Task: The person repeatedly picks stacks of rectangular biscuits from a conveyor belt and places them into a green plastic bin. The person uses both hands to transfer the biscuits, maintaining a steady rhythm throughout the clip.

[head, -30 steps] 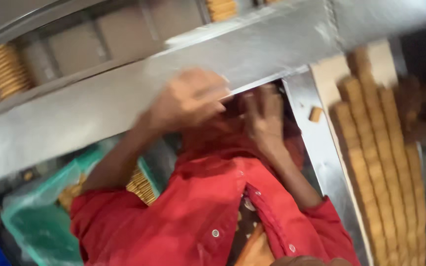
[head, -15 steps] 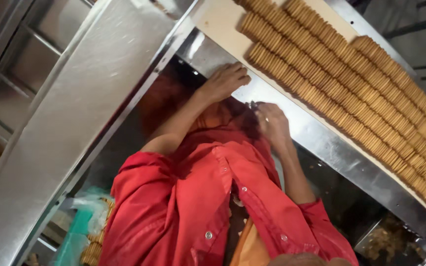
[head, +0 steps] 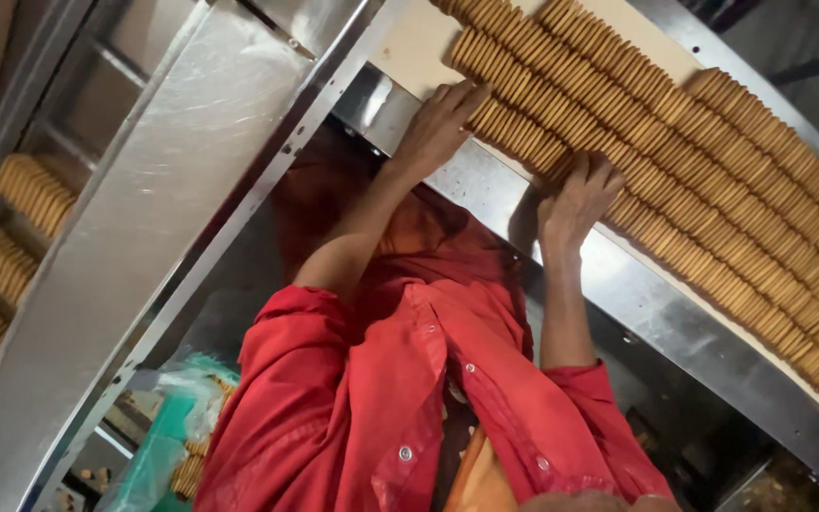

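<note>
Long rows of round brown biscuits (head: 713, 180) stand on edge on a pale conveyor belt (head: 409, 43) that runs diagonally across the upper right. My left hand (head: 440, 123) lies with its fingers against one end of a short run of biscuits (head: 520, 133) in the nearest row. At the other end of that run, my right hand (head: 573, 201) has its fingers curled over the biscuits. The run is pressed between the two hands. Both arms come out of rolled red shirt sleeves (head: 353, 398).
A steel side rail (head: 684, 327) borders the belt on my side. A broad metal beam (head: 182, 199) crosses diagonally at the left, with more stacked biscuits (head: 26, 190) in channels behind it. A green crate with plastic lining and biscuits (head: 168, 446) sits at the lower left.
The view has swung round. Both hands have moved from in front of my chest out to the belt and now rest on the nearest biscuit row.
</note>
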